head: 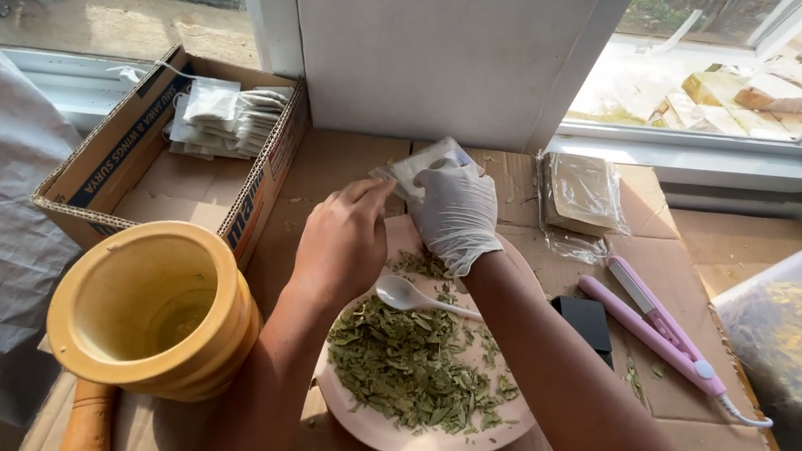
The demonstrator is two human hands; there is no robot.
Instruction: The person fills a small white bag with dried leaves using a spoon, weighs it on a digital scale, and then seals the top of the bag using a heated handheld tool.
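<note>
Left hand point(344, 239) bare, right hand point(458, 214) gloved: both pinch one small white sachet point(420, 167). Cardboard box point(117, 158) of sachets at 10 o'clock; clear packet point(581, 191) at 2 o'clock.

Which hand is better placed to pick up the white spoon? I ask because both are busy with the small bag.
Probably the left hand: it sits right above the spoon on the plate. The gloved right hand grips more of the bag, farther up.
</note>
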